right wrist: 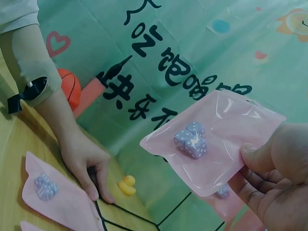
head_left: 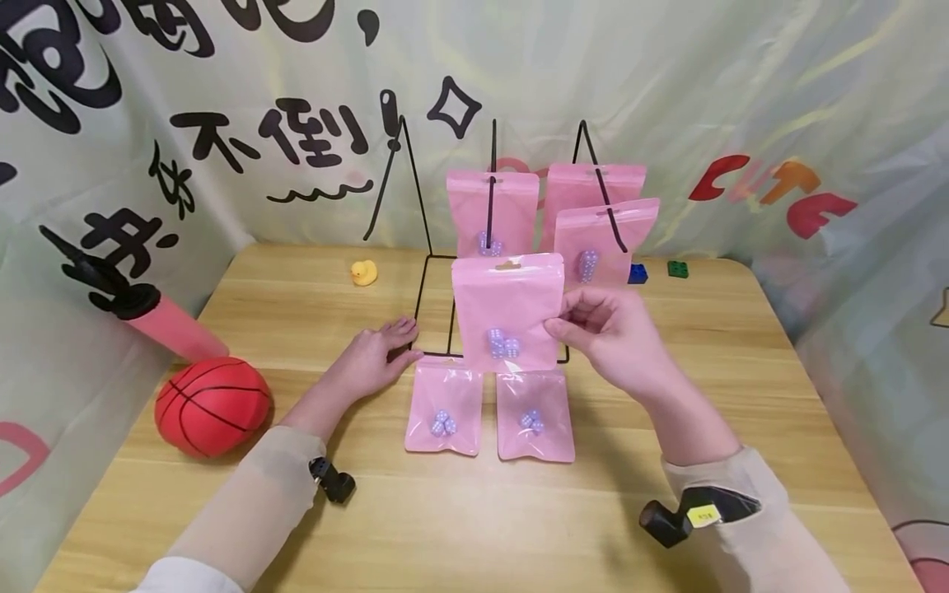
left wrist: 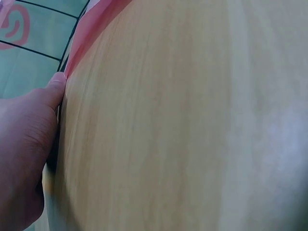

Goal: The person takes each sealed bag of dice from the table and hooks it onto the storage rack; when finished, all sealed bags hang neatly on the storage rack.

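Observation:
My right hand (head_left: 619, 333) pinches the right edge of a pink zip bag (head_left: 507, 301) with purple dice inside, held upright above the front of a black wire rack (head_left: 421, 296). In the right wrist view the dice (right wrist: 191, 139) show through the bag's clear face. At the rack's front left corner, my left hand (head_left: 371, 358) rests with fingers and thumb fairly straight, touching the wire. Another pink bag (head_left: 491, 210) hangs on the rack's middle hook. On the right hook hang a front bag (head_left: 615, 231) and one behind it (head_left: 556, 185).
Two more pink dice bags, a left one (head_left: 426, 395) and a right one (head_left: 549, 395), lie before the rack. A red basketball (head_left: 212, 406) and pink bottle (head_left: 178, 328) stand left. A yellow duck (head_left: 364, 273), blue brick (head_left: 638, 274) and green brick (head_left: 678, 269) sit farther back.

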{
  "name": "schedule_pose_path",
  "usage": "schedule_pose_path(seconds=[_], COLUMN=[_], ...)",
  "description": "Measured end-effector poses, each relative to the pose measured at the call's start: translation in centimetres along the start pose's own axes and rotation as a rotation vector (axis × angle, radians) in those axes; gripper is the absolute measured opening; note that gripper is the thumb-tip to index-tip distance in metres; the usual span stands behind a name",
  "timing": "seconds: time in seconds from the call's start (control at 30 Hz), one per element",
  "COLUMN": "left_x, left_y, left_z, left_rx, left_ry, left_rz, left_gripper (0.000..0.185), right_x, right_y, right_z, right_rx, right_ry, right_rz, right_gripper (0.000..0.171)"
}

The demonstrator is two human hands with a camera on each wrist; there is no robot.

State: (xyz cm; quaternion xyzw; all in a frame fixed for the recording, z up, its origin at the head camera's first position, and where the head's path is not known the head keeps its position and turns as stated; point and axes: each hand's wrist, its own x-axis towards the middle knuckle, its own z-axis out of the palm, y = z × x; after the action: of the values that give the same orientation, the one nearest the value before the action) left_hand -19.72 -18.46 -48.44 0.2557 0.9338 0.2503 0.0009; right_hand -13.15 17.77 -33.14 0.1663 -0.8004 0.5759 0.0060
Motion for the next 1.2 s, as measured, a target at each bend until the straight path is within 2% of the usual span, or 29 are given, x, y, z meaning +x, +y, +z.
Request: schedule_pose_path(seconds=[0.33, 0.5, 0.7, 0.93, 1.2], left_x=[0.1, 0.1, 0.0, -0.2, -0.2], left_y=[-0.1, 0.0, 0.2, 0.1, -0.2], left_z=[-0.1, -0.2, -0.3, 0.0, 0.1], left_rx=[-0.004, -0.008, -0.004, 0.007, 0.003], left_ry=[-0.007, -0.014, -0.012, -0.017, 0.010], left_rz=[0.001, -0.010, -0.004, 0.003, 0.021], left_gripper=[0.053, 0.053, 0.052, 0.053, 0.052], right_x=[1.3, 1.9, 2.4, 2.9, 3.8], right_y=[-0.7, -0.8, -0.3, 0.8, 1.1], right_z=[1.3, 1.8, 2.0, 2.3, 2.7], right_rx=[0.025, 0.032, 0.055, 0.085, 0.077], right_ry=[0.002, 0.023, 0.036, 0.093, 0.173], right_rz=[-0.066, -0.058, -0.025, 0.007, -0.055], right_gripper=[0.008, 0.011, 0.006, 0.008, 0.009])
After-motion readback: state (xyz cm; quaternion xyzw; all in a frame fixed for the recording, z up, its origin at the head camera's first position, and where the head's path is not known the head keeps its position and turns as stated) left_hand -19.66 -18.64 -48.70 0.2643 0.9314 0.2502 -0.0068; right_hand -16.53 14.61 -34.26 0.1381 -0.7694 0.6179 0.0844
